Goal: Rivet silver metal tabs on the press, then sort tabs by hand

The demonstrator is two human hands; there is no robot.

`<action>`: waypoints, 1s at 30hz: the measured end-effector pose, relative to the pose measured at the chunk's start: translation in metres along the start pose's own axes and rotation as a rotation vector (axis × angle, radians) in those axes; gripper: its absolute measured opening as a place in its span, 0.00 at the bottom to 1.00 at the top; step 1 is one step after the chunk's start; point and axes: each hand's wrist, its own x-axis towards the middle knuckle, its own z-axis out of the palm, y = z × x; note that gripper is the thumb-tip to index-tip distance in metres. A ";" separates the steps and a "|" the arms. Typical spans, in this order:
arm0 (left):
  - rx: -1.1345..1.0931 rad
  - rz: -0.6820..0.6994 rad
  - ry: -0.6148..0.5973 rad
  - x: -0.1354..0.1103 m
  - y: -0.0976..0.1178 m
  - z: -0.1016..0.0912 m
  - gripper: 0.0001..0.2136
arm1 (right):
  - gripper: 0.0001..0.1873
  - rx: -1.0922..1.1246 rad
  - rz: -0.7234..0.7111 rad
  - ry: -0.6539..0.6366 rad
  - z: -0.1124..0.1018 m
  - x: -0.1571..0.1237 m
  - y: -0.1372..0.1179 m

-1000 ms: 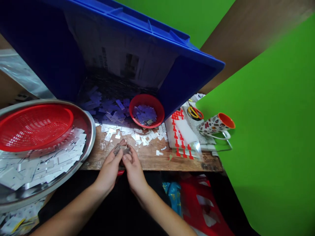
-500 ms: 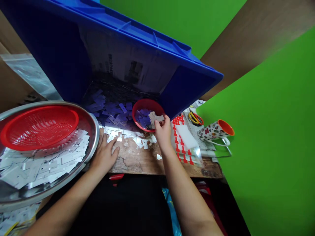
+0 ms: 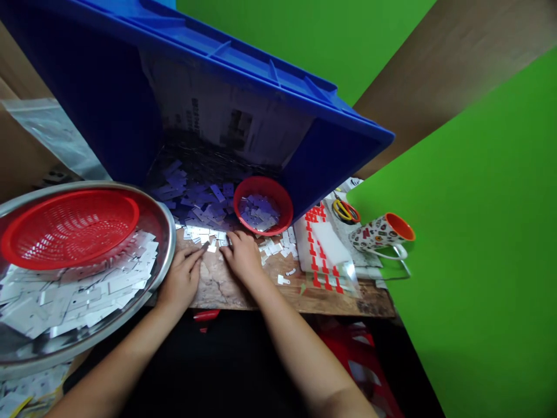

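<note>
My left hand (image 3: 179,277) rests at the wooden table's near side, beside a steel basin. Its thumb and fingers pinch what looks like a small flat metal plate (image 3: 206,246), seen nearly edge-on. My right hand (image 3: 244,258) reaches over the loose metal plates (image 3: 200,233), thumb and forefinger apart at the pile's edge. Just beyond it stands a red bowl (image 3: 285,203) with many of the same plates inside. More plates (image 3: 209,206) spread back into the shade of a tilted blue crate (image 3: 339,157).
At left, the steel basin (image 3: 167,249) holds plates and a red strainer (image 3: 69,226). On the right lie a sheet with red shapes (image 3: 315,264), a white pad (image 3: 333,242), scissors (image 3: 343,210) and a tipped patterned mug (image 3: 378,232). A green wall (image 3: 478,232) bounds the right.
My right hand has let go of plates at the red bowl and moved left and nearer to the loose pile. My left hand's spread fingers have drawn together.
</note>
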 end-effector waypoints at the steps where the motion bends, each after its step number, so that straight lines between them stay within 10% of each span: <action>1: -0.005 -0.007 0.006 -0.001 0.001 -0.001 0.11 | 0.19 -0.047 -0.006 -0.031 0.001 0.003 0.000; 10: -0.353 -0.500 -0.008 -0.024 0.004 0.004 0.20 | 0.11 -0.252 -0.151 -0.161 -0.006 0.004 -0.001; 21: -0.721 -0.817 -0.188 -0.043 0.036 0.006 0.12 | 0.15 1.408 0.649 -0.181 -0.006 -0.066 -0.013; 30: -0.798 -0.868 -0.265 -0.047 0.047 0.005 0.19 | 0.17 1.481 0.737 -0.226 -0.023 -0.088 -0.018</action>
